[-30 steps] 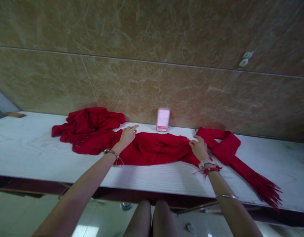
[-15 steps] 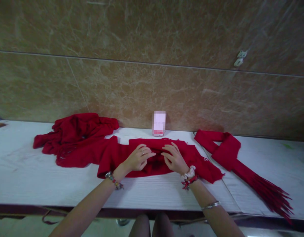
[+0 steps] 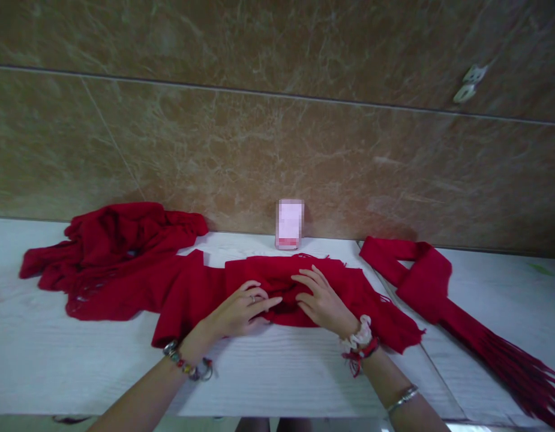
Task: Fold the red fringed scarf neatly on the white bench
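Note:
A red scarf (image 3: 241, 270) lies partly folded in front of me, its middle bunched into a dark hollow. My left hand (image 3: 243, 309), with a ring and a beaded bracelet, rests on the scarf's left part, index finger stretched toward the hollow. From the other side my right hand (image 3: 322, 300) touches the fabric with its fingers spread. Both hands are open, and the undersides of their fingers are hidden. Fringe shows at the scarf's far edge and right end. To the left it runs up against a crumpled heap of red cloth (image 3: 119, 234).
A second red scarf (image 3: 425, 282), looped and with long fringe, lies at the right. Against the brown marbled wall (image 3: 241, 150) leans a phone (image 3: 290, 224) with a blurred-out screen. White fittings (image 3: 470, 84) are on the wall. The white table (image 3: 277, 372) has a seam on the right.
The view has shifted closer and tilted, so the table's front edge sits lower. Both hands stay on the scarf, having moved only slightly; the hollow between them looks a bit changed.

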Tool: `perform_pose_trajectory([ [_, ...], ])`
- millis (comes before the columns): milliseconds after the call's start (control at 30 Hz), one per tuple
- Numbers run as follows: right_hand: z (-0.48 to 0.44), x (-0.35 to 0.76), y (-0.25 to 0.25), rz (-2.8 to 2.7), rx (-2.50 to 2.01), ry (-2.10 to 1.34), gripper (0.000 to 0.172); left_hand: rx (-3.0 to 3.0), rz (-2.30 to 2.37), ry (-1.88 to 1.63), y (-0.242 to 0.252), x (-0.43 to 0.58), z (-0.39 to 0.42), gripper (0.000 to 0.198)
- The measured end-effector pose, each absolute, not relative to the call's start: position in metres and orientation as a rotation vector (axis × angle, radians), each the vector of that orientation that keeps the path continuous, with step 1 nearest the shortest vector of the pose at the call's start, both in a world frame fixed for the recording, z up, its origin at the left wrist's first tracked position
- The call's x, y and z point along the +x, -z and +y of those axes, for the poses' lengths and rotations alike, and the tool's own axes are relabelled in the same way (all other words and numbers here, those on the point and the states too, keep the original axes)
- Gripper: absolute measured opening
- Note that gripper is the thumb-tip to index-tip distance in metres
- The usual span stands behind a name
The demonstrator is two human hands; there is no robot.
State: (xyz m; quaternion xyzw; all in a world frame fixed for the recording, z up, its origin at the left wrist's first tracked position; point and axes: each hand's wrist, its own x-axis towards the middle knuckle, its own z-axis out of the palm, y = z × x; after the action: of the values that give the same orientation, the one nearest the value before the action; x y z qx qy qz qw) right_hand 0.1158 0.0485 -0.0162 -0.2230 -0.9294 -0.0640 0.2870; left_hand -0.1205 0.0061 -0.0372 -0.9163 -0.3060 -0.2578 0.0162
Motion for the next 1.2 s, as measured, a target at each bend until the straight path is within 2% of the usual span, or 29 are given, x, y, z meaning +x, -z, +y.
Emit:
perform_pose_trajectory([
  [133,0.055,0.12,0.018,-2.307,-0.601,0.184,0.017,-2.745,-1.119,1.113,0.034,-0.125,0.009,0.044],
  [267,0.067,0.12,0.017,-2.153,-0.685,0.182,0.015,-2.57,-1.38,1.426,0.004,-0.132,0.027,0.035],
  [400,0.084,0.113,0.004,-2.009,-0.87,0.198,0.015,-2.512,-1.616,1.519,-0.028,-0.135,0.056,0.038],
  [500,0.086,0.104,-0.001,-1.999,-0.982,0.248,0.015,-2.529,-1.709,1.585,-0.025,-0.134,0.07,0.04],
  [600,0.075,0.095,0.004,-2.165,-0.895,0.267,0.014,-2.57,-1.819,1.699,-0.004,-0.131,0.071,0.038],
  [767,0.059,0.089,0.016,-2.54,-0.685,0.16,0.024,-2.665,-1.791,1.639,0.017,-0.132,0.059,0.038],
  [833,0.058,0.09,0.016,-2.584,-0.676,0.141,0.02,-2.642,-1.761,1.571,0.018,-0.135,0.057,0.038],
  [900,0.06,0.091,0.014,-2.575,-0.67,0.138,0.008,-2.61,-1.743,1.516,0.018,-0.139,0.057,0.037],
  [1033,0.065,0.095,0.015,-2.492,-0.646,0.105,0.019,-2.626,-1.745,1.522,0.02,-0.145,0.062,0.039],
  [1200,0.07,0.099,0.017,-2.481,-0.618,-0.025,0.01,-2.796,-1.797,1.469,0.014,-0.148,0.057,0.041],
])
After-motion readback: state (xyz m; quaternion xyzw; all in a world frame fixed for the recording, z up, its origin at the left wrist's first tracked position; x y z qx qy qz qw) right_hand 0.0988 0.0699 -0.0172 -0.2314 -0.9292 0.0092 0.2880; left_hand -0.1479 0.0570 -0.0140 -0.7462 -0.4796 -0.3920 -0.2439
